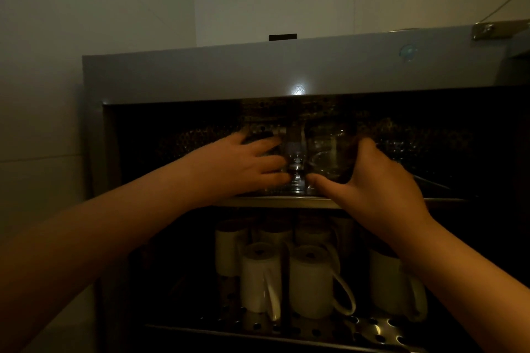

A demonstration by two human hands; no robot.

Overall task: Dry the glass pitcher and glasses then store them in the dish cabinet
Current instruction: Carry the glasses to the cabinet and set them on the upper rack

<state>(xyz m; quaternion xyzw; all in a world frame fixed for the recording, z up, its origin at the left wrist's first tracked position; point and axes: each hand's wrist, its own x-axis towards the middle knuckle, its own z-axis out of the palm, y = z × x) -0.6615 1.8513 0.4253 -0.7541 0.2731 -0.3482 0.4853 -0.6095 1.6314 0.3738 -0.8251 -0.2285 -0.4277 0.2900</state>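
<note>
Two bare hands are reached into the upper compartment of a grey metal dish cabinet. The left hand is laid over a glass on the upper shelf, its fingers bent around the glass's near side and pointing right. The right hand is wrapped around a second clear glass, the thumb stretched left beneath it and the fingers curled round its right side. The two glasses are set side by side at the middle of the shelf, near its front edge; whether they touch cannot be told in the dim light. Between them something clear and glinting is seen, possibly another glass. On the perforated lower shelf, white mugs with handles are stood upside down in rows. A pale tiled wall is seen behind and to the left.
</note>
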